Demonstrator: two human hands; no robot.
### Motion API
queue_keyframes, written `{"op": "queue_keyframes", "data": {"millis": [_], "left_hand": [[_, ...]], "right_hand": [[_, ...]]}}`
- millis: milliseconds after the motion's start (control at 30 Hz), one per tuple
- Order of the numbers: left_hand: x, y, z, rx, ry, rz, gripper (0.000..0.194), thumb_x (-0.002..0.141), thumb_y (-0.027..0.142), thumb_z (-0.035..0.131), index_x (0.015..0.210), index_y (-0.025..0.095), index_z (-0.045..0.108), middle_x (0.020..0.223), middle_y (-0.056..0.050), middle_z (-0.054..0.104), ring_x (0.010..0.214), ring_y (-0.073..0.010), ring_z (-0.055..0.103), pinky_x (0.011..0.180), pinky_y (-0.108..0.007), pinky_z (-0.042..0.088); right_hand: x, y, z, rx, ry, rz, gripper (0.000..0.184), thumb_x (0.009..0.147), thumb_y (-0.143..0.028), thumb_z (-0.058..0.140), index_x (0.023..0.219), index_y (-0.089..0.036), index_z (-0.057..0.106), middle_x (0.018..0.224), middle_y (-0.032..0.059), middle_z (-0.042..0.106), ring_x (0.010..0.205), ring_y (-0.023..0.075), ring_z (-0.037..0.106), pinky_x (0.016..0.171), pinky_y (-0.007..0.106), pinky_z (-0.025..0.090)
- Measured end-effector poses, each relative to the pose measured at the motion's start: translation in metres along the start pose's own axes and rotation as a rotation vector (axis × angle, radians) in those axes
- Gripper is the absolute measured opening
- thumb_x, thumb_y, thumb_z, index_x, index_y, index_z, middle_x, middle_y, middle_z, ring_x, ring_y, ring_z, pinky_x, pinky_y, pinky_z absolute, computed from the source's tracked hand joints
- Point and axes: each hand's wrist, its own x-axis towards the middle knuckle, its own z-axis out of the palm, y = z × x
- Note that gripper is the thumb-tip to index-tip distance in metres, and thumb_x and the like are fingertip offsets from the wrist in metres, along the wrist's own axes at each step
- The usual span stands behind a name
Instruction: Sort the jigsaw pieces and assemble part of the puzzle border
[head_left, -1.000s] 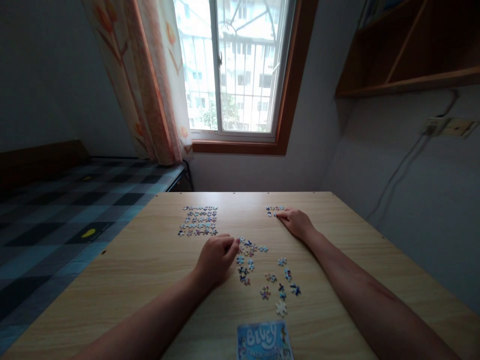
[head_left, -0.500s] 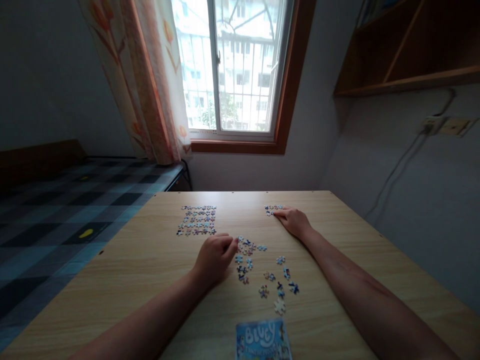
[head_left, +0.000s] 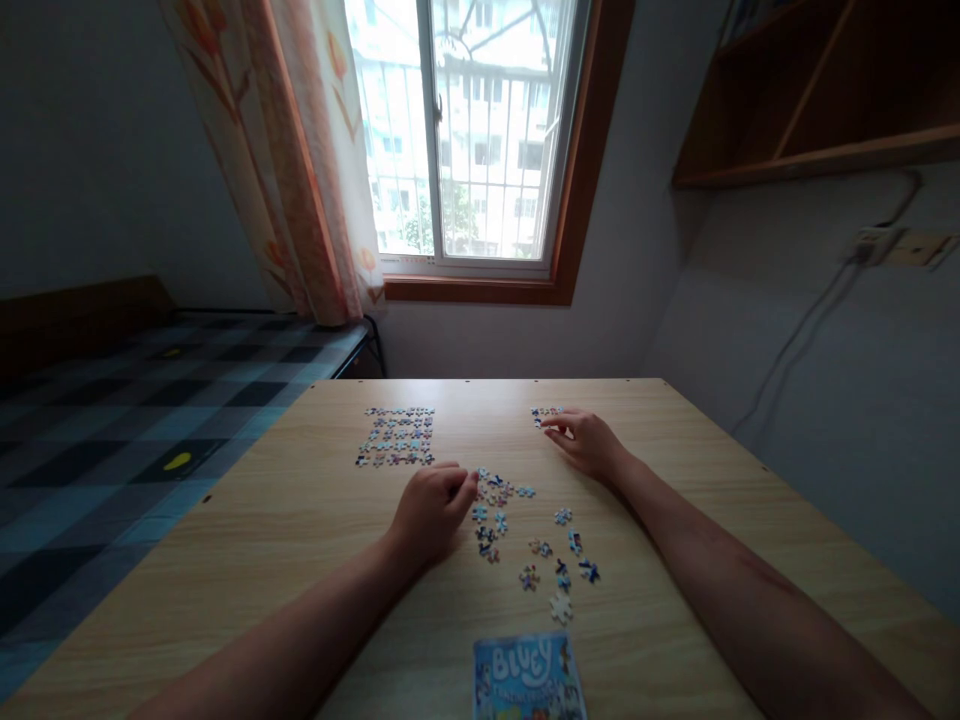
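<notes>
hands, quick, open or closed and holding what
Left hand: curled closed beside the loose puzzle pieces; can't tell if it holds one.
Right hand: partly open by the far puzzle rows; no held piece clearly visible.

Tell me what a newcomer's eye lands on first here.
The bright window, beyond the wooden table, would likely draw the eye first. Next come the left hand, curled beside loose puzzle pieces mid-table, and the right hand, at a small group of pieces farther back. The blue BLUEY picture stands out at the bottom.
</notes>
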Motion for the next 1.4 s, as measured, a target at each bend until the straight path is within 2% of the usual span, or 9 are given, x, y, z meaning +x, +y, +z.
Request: {"op": "queue_keyframes", "data": {"millis": [100, 200, 367, 500, 633, 767, 867, 1067, 1400], "left_hand": [[0.000, 0.001, 0.000, 0.005, 0.000, -0.007, 0.046, 0.092, 0.033, 0.045, 0.048, 0.018, 0.045, 0.053, 0.001, 0.048, 0.052, -0.0121, 0.044, 0.058, -0.027, 0.029], [0.000, 0.001, -0.001, 0.010, -0.003, -0.007, 0.046, 0.092, 0.032, 0.044, 0.049, 0.018, 0.045, 0.053, 0.001, 0.048, 0.053, -0.0119, 0.044, 0.058, -0.027, 0.030], [0.000, 0.002, -0.001, 0.014, 0.006, 0.001, 0.046, 0.093, 0.033, 0.044, 0.049, 0.018, 0.044, 0.053, 0.001, 0.046, 0.053, -0.0114, 0.043, 0.058, -0.026, 0.030], [0.000, 0.000, 0.000, 0.013, 0.005, 0.009, 0.046, 0.093, 0.032, 0.044, 0.049, 0.018, 0.045, 0.053, 0.001, 0.046, 0.053, -0.0114, 0.044, 0.059, -0.026, 0.030], [-0.001, -0.001, 0.000, 0.014, 0.015, 0.010, 0.046, 0.092, 0.031, 0.045, 0.049, 0.018, 0.046, 0.052, 0.001, 0.047, 0.052, -0.0114, 0.044, 0.058, -0.026, 0.029], [-0.001, -0.002, 0.001, 0.008, 0.006, 0.013, 0.044, 0.092, 0.032, 0.044, 0.051, 0.017, 0.048, 0.054, 0.001, 0.049, 0.053, -0.0117, 0.046, 0.059, -0.026, 0.030], [-0.001, -0.003, 0.001, 0.010, 0.008, 0.011, 0.044, 0.093, 0.032, 0.044, 0.051, 0.017, 0.048, 0.053, 0.001, 0.049, 0.053, -0.0117, 0.047, 0.059, -0.026, 0.030], [-0.001, -0.003, 0.001, 0.014, 0.009, 0.019, 0.045, 0.093, 0.032, 0.044, 0.050, 0.017, 0.043, 0.052, 0.001, 0.046, 0.053, -0.0111, 0.044, 0.059, -0.026, 0.029], [-0.001, -0.003, 0.002, 0.006, 0.003, 0.001, 0.044, 0.092, 0.033, 0.043, 0.051, 0.017, 0.042, 0.054, 0.001, 0.046, 0.053, -0.0109, 0.044, 0.058, -0.026, 0.029]], "right_hand": [[0.003, -0.019, -0.004, 0.205, -0.216, -0.118, 0.016, 0.087, -0.033, 0.068, 0.087, -0.020, 0.078, 0.074, 0.0016, 0.066, 0.067, 0.0145, 0.057, 0.066, 0.025, 0.045], [0.005, -0.038, -0.005, 0.308, -0.465, -0.171, 0.013, 0.080, -0.033, 0.075, 0.082, -0.021, 0.078, 0.071, -0.0004, 0.065, 0.066, 0.0135, 0.058, 0.061, 0.023, 0.043], [0.005, -0.048, -0.004, 0.298, -0.640, -0.157, 0.017, 0.076, -0.035, 0.077, 0.088, -0.023, 0.077, 0.073, -0.0025, 0.067, 0.064, 0.0126, 0.059, 0.057, 0.021, 0.041], [0.008, -0.028, -0.018, 0.170, -0.618, -0.093, 0.013, 0.076, -0.026, 0.074, 0.087, -0.023, 0.079, 0.073, -0.0020, 0.069, 0.064, 0.0133, 0.060, 0.057, 0.022, 0.041], [0.007, -0.002, -0.034, -0.046, -0.476, 0.027, 0.019, 0.078, -0.018, 0.066, 0.088, -0.026, 0.080, 0.081, -0.0002, 0.074, 0.071, 0.0164, 0.065, 0.063, 0.024, 0.044], [0.002, 0.014, -0.032, -0.277, -0.243, 0.105, 0.021, 0.086, -0.022, 0.063, 0.094, -0.030, 0.080, 0.098, 0.0013, 0.076, 0.090, 0.0213, 0.068, 0.080, 0.028, 0.048], [0.001, 0.017, -0.026, -0.410, -0.197, 0.132, 0.022, 0.089, -0.026, 0.061, 0.099, -0.032, 0.080, 0.106, 0.0022, 0.076, 0.098, 0.0236, 0.068, 0.084, 0.029, 0.049], [-0.001, 0.016, -0.021, -0.452, -0.177, 0.141, 0.021, 0.093, -0.035, 0.060, 0.103, -0.030, 0.078, 0.107, 0.0031, 0.075, 0.102, 0.0227, 0.067, 0.086, 0.026, 0.049], [0.001, 0.021, -0.003, -0.348, -0.053, 0.208, 0.020, 0.094, -0.033, 0.059, 0.094, -0.028, 0.078, 0.107, 0.0004, 0.074, 0.096, 0.0197, 0.067, 0.078, 0.024, 0.048]]}}
